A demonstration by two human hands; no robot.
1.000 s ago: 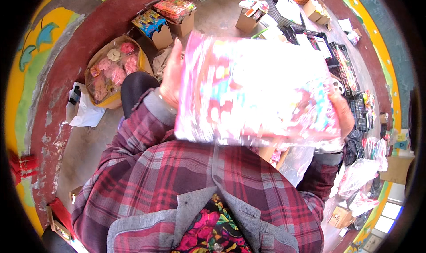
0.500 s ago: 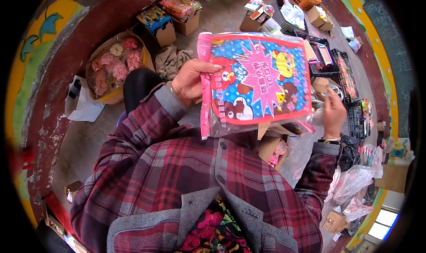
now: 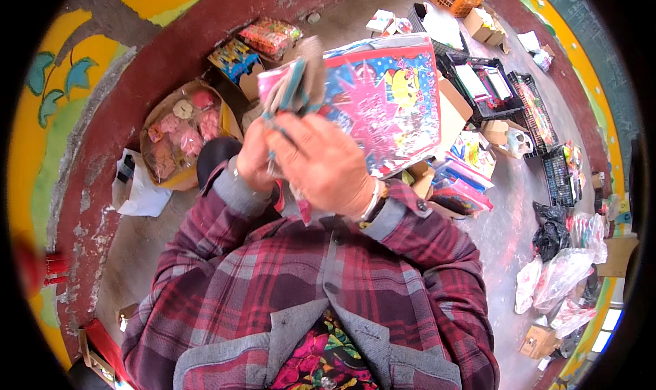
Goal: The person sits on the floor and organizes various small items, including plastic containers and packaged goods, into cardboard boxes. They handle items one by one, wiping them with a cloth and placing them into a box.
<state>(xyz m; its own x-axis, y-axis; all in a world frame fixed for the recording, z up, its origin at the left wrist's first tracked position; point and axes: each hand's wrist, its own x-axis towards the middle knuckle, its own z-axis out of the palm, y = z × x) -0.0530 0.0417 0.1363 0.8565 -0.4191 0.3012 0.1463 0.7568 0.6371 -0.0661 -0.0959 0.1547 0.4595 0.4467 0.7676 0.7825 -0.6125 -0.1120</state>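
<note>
Since half a second ago I see the right hand [image 3: 328,164] has crossed over from the right edge of the colourful packet [image 3: 389,103] to the middle, where it now meets the left hand [image 3: 254,154] in front of the chest, and the packet has swung up and away so its printed face tilts toward the upper right. The right hand is clenched over a folded bundle of card and plastic [image 3: 295,82] at the packet's left end, fingers wrapped round it, back of the hand toward me. The left hand is mostly hidden behind the right; it grips the same bundle from below, thumb side up. The packet is held up off the floor, above an open cardboard box [image 3: 454,113] of similar goods. To the left on the floor sits a bag of pink sweets [image 3: 181,140], with a white paper sheet [image 3: 140,192] just beside it. Black trays [image 3: 502,89] lie well apart to the right.
</note>
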